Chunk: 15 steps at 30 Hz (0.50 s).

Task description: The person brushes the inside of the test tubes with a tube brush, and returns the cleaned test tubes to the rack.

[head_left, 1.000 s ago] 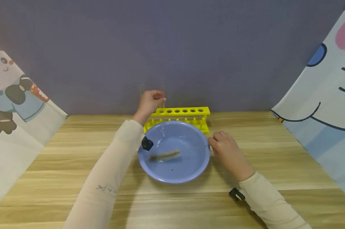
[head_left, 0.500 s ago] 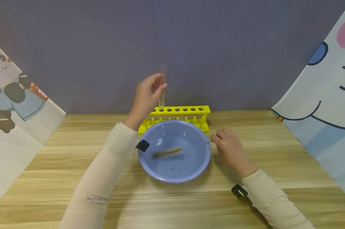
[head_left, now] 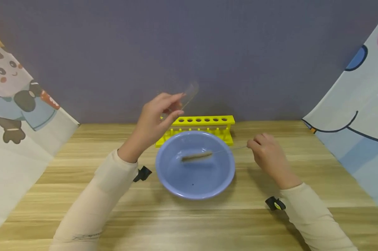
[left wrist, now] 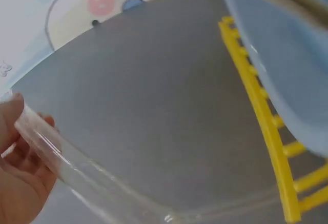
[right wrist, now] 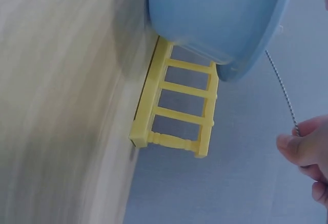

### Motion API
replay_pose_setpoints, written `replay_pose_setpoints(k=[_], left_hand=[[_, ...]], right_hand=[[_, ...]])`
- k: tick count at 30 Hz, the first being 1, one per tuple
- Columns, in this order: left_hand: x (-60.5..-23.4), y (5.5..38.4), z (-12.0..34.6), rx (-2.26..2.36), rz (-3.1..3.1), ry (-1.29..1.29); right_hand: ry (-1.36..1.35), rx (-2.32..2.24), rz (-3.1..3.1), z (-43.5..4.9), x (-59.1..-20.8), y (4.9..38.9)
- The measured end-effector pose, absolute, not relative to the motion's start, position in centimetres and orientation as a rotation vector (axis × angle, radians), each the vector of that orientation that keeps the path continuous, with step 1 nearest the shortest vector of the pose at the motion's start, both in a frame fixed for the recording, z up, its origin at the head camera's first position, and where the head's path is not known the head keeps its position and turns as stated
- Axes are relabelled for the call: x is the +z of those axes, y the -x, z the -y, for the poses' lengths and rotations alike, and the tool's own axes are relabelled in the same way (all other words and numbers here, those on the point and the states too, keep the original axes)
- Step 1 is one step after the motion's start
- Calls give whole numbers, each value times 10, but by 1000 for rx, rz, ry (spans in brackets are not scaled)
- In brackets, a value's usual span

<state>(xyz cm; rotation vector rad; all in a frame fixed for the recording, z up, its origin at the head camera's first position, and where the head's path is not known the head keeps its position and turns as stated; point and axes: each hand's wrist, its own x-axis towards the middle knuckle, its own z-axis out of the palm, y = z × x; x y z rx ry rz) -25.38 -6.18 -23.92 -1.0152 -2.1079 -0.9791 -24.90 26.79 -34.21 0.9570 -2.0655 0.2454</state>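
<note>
Raised over the left side of the yellow test tube rack (head_left: 208, 119), my left hand (head_left: 156, 115) holds a clear test tube (left wrist: 87, 170) between thumb and fingers. The tube slants, its upper part blurred against the grey backdrop in the head view. My right hand (head_left: 269, 157) pinches the twisted wire handle (right wrist: 282, 85) of a test tube brush at the right. The brush's tan bristles (head_left: 196, 157) hang over the blue basin (head_left: 195, 193), their wire crossing its right rim. In the left wrist view, another faint clear tube (left wrist: 230, 203) extends from the rack.
The basin stands in front of the rack and overlaps its base in the head view. A small dark speck (head_left: 193, 184) lies inside the basin. Behind the wooden table (head_left: 189, 226) rises a grey backdrop (head_left: 255, 62), with cartoon-printed sheets at both sides.
My left hand has lifted the test tube up out of the rack and tilted it to the right. My right hand has moved right and slightly away, drawing the brush along over the basin.
</note>
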Motion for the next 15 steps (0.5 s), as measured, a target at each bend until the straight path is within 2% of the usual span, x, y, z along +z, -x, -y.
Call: replay_pose_setpoints(k=[15], left_hand=[[-280,238,110,-997,2473,960]], right_hand=[[-935,294,1937,-283,-330,249]])
